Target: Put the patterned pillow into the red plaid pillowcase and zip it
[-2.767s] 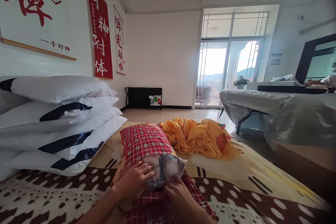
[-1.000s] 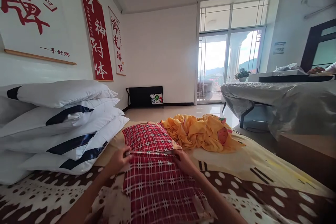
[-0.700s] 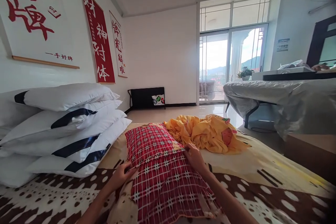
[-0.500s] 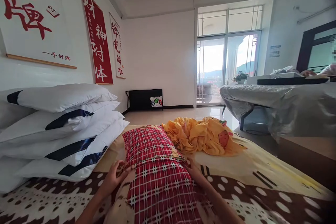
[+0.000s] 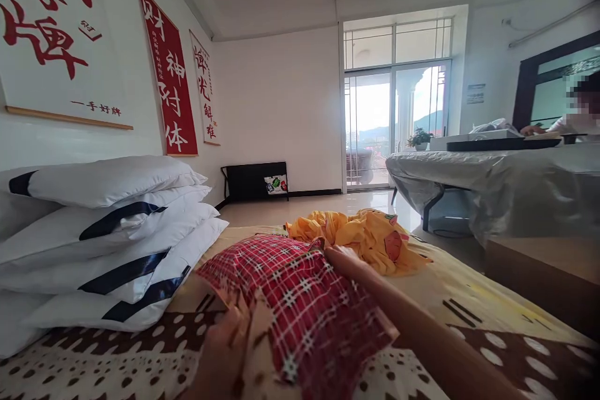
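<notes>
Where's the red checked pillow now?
In the head view, the red checked pillow is low in the middle, between the left hand and right hand, just in front of the crumpled yellow cloth.

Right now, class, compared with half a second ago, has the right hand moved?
Yes: judged against the crumpled yellow cloth, the right hand has moved forward, closer to it.

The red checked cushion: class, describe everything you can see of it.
The red checked cushion looks like soft cloth crossed by white lines, with tan fabric along its left side. It bulges, creased, a fold crossing it. It is over the patterned blanket, nearer the camera than the crumpled orange cloth. The left hand, blurred, touches its left side; the right hand touches its right edge.
</notes>
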`<action>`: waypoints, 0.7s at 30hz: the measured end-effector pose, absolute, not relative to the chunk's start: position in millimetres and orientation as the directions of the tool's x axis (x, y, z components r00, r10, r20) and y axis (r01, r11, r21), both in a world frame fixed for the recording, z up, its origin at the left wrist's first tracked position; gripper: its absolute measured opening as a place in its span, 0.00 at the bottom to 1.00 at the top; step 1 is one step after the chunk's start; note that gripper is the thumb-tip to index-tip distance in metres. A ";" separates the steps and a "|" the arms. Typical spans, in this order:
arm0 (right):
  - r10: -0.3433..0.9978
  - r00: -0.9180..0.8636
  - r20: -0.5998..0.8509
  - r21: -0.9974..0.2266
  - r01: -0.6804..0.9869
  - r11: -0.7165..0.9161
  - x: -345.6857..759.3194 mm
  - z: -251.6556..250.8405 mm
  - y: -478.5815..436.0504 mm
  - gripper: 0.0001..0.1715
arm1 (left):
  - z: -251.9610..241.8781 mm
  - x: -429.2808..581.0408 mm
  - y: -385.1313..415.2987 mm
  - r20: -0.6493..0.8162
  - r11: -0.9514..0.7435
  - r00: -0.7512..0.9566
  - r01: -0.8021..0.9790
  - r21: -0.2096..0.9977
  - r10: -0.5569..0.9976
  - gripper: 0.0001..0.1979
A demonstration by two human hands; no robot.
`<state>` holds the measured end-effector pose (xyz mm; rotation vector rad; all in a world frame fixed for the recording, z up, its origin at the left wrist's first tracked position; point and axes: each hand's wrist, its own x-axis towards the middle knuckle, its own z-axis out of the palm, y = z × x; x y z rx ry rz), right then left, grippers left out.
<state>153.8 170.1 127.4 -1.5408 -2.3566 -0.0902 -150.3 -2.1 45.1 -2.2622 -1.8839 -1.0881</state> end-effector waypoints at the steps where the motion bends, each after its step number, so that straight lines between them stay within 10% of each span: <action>1: 0.883 -0.355 0.308 -0.066 0.917 0.393 165.4 145.7 169.2 0.09 | 42.8 -135.2 -15.1 0.466 -0.361 0.187 0.876 0.319 0.865 0.21; 8: 0.774 -0.308 0.554 0.233 0.949 0.211 215.8 237.6 139.9 0.19 | 88.3 -120.3 -23.9 0.473 -0.533 0.395 0.821 0.202 0.787 0.19; 11: 0.672 -0.313 0.672 0.300 0.944 0.139 226.2 254.2 121.1 0.18 | 113.1 -169.7 22.3 0.676 -0.419 0.026 0.802 0.426 0.737 0.18; 14: 0.538 -0.406 0.738 0.397 0.907 0.141 235.2 260.5 105.6 0.15 | 107.1 -210.5 59.2 0.559 -0.267 -0.404 0.584 0.767 0.724 0.35; 21: 0.651 -0.528 0.545 0.432 0.843 0.322 227.4 242.6 79.9 0.09 | 72.6 -185.2 59.0 0.392 -0.264 -0.377 0.348 0.899 0.839 0.28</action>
